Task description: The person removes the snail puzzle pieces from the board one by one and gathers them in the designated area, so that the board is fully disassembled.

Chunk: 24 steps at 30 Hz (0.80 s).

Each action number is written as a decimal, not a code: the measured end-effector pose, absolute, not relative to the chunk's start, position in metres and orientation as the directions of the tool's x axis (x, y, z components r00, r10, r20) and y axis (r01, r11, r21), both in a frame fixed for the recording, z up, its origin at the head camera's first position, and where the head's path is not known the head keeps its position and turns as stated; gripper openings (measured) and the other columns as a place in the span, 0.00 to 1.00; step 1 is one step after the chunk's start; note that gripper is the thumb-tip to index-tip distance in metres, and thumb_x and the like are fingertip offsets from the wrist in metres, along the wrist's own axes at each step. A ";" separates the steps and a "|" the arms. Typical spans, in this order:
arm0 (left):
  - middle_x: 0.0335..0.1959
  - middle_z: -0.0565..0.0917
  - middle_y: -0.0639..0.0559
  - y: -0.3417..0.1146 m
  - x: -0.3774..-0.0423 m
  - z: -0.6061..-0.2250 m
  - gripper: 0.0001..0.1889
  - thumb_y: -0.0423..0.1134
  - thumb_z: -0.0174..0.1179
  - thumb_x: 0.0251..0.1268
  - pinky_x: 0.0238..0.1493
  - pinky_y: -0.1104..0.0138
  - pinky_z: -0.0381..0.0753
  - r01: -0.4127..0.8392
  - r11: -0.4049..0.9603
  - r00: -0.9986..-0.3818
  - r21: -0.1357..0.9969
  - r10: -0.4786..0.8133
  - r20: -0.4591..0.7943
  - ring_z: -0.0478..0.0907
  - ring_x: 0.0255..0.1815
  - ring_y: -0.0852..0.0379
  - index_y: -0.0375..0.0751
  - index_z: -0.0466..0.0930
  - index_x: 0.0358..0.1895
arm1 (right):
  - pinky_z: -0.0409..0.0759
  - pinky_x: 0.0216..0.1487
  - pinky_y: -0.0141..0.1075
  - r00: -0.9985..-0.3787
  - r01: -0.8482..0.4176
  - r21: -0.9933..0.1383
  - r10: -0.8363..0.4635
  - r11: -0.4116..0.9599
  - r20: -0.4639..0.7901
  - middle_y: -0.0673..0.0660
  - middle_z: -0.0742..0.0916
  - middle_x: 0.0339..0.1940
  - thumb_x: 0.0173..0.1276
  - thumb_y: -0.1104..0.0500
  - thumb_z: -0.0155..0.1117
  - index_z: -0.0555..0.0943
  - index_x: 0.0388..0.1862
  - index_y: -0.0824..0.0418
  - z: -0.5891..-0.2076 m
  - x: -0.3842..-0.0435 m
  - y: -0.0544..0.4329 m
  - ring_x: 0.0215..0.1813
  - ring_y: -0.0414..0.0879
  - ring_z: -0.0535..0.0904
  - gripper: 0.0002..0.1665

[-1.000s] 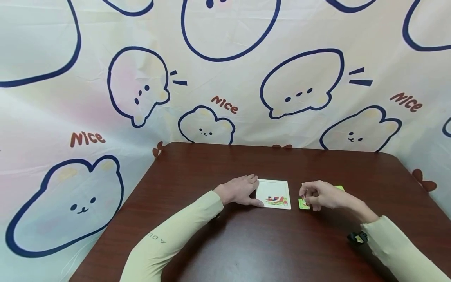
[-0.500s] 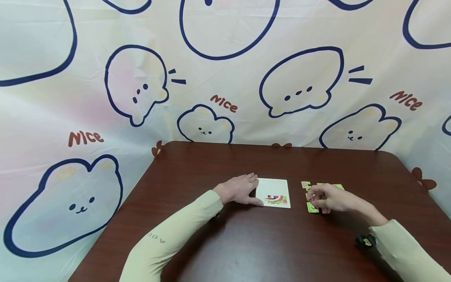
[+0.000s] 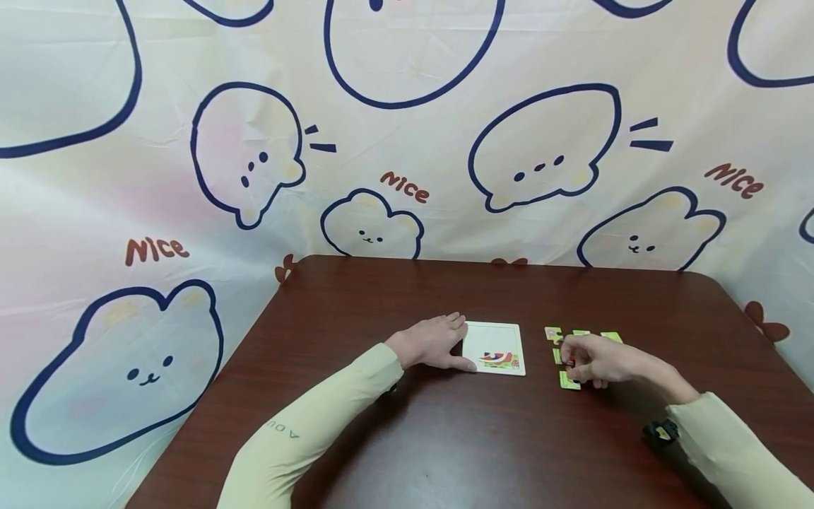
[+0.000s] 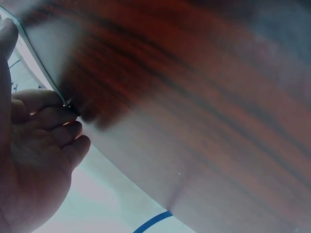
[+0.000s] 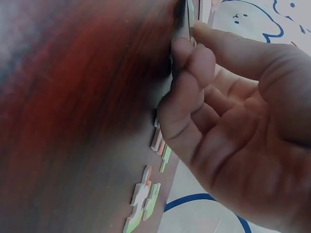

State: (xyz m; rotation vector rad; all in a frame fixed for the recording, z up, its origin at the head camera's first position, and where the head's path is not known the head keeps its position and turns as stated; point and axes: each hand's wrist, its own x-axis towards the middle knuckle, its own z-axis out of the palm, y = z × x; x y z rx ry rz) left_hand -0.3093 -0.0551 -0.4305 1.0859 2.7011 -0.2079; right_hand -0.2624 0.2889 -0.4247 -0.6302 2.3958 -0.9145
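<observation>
A white puzzle board lies flat on the table, with a colourful assembled patch in its near right corner. My left hand rests at the board's left edge, its thumb by the near corner and its fingers spread toward the far one. In the left wrist view, the fingertips touch the edge of the board. To the right of the board, my right hand pinches a green puzzle piece between thumb and fingers. Only the thin edge of that puzzle piece shows in the right wrist view.
Several loose puzzle pieces lie around and behind my right hand, some partly hidden by it. In the right wrist view, more puzzle pieces lie near the bottom. A printed cloth hangs behind the brown table.
My right hand has moved right and slightly nearer, away from the board, with the green puzzle piece. Loose pieces beside it have come into view. My left hand stays at the board.
</observation>
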 end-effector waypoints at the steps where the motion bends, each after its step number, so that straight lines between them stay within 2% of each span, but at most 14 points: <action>1: 0.79 0.56 0.45 -0.055 -0.309 -0.430 0.52 0.78 0.44 0.60 0.79 0.62 0.55 0.696 0.717 -0.702 -0.046 0.665 -0.256 0.50 0.81 0.52 0.41 0.56 0.77 | 0.75 0.18 0.33 -0.774 -0.230 -0.697 -0.562 0.679 -0.293 0.53 0.80 0.22 0.67 0.59 0.66 0.72 0.42 0.64 -0.424 -0.263 0.288 0.18 0.42 0.73 0.14; 8: 0.79 0.56 0.45 -0.054 -0.307 -0.429 0.52 0.78 0.44 0.61 0.79 0.61 0.55 0.699 0.714 -0.699 -0.044 0.669 -0.251 0.50 0.81 0.52 0.41 0.56 0.77 | 0.74 0.18 0.32 -0.772 -0.220 -0.689 -0.555 0.691 -0.310 0.53 0.80 0.22 0.66 0.61 0.68 0.70 0.37 0.65 -0.421 -0.263 0.286 0.18 0.43 0.73 0.14; 12: 0.79 0.56 0.45 -0.054 -0.307 -0.429 0.52 0.77 0.44 0.61 0.79 0.61 0.55 0.700 0.714 -0.697 -0.037 0.671 -0.253 0.50 0.81 0.52 0.41 0.56 0.77 | 0.73 0.17 0.32 -0.773 -0.238 -0.677 -0.558 0.696 -0.301 0.53 0.81 0.23 0.66 0.59 0.67 0.72 0.35 0.62 -0.420 -0.264 0.286 0.18 0.42 0.72 0.12; 18: 0.79 0.56 0.45 -0.055 -0.307 -0.430 0.52 0.77 0.45 0.61 0.79 0.62 0.55 0.692 0.720 -0.705 -0.046 0.661 -0.257 0.50 0.81 0.52 0.41 0.55 0.77 | 0.73 0.17 0.33 -0.813 -0.300 -0.634 -0.539 0.713 -0.220 0.50 0.79 0.22 0.68 0.54 0.66 0.76 0.33 0.56 -0.417 -0.268 0.276 0.18 0.40 0.72 0.10; 24: 0.79 0.57 0.44 -0.055 -0.308 -0.429 0.51 0.77 0.45 0.61 0.79 0.61 0.55 0.703 0.710 -0.696 -0.044 0.673 -0.251 0.50 0.81 0.51 0.40 0.56 0.77 | 0.75 0.17 0.35 -0.842 -0.314 -0.595 -0.507 0.740 -0.186 0.50 0.79 0.23 0.68 0.52 0.66 0.78 0.36 0.53 -0.414 -0.272 0.259 0.19 0.43 0.75 0.07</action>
